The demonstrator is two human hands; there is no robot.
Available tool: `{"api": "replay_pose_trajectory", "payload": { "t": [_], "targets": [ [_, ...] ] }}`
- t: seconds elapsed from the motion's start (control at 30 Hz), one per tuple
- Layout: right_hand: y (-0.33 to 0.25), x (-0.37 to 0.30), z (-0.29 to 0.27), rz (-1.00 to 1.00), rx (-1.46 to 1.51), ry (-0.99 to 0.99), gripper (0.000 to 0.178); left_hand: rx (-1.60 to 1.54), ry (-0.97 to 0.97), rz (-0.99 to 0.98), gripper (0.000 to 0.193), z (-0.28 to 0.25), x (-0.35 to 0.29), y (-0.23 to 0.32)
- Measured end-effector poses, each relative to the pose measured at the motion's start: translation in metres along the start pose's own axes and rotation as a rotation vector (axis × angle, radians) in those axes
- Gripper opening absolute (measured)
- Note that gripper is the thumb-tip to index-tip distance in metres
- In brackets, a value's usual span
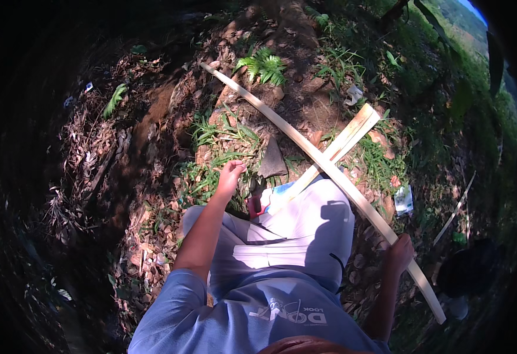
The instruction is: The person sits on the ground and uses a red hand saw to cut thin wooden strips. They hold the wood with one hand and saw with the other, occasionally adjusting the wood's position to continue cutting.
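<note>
A long pale strip [297, 137], split wood or bamboo, runs slantwise from the upper middle to the lower right. My right hand [400, 253] is closed round it near its lower end. Beneath it crosses a shorter, wider pale split piece [353, 133], its near end resting at my lap. My left hand [232, 171] is raised over the grass left of the strips, apart from both. Its fingers are curled together; whatever they may pinch is too small to tell. My legs in light trousers [317, 230] are folded under the strips.
A dark flat stone [273, 158] stands ahead of my knees. Something red [259, 204] lies by my lap. To the right are a white packet [403, 200], a thin stick [454, 209] and a dark rounded object [471, 268]. A green fern [262, 66] grows ahead amid dry leaves.
</note>
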State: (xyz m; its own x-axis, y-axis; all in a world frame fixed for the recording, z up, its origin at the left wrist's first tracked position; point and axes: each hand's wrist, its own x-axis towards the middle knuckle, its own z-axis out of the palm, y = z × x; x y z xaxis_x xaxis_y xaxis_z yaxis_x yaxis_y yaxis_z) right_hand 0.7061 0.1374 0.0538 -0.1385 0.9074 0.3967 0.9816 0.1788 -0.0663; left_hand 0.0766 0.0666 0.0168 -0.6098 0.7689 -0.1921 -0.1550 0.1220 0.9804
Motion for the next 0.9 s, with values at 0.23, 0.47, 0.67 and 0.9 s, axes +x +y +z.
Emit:
{"api": "replay_pose_trajectory", "payload": {
  "t": [0.23,0.47,0.67,0.9],
  "targets": [
    [-0.021,-0.008,-0.060,0.079,0.055,-0.302,0.034,-0.571,-0.300,-0.462,0.094,0.180,0.065,0.010],
    [-0.039,-0.013,-0.105,0.005,0.011,-0.235,0.032,-0.547,0.014,-0.513,0.030,0.226,0.067,0.028],
    [0.006,0.011,-0.115,-0.121,0.057,-0.181,0.028,-0.735,-0.057,-0.411,0.038,0.187,-0.014,0.066],
    [-0.030,0.080,-0.071,-0.415,0.254,-0.112,0.024,-0.711,0.199,-0.235,0.027,0.059,-0.092,0.070]
  ]
}}
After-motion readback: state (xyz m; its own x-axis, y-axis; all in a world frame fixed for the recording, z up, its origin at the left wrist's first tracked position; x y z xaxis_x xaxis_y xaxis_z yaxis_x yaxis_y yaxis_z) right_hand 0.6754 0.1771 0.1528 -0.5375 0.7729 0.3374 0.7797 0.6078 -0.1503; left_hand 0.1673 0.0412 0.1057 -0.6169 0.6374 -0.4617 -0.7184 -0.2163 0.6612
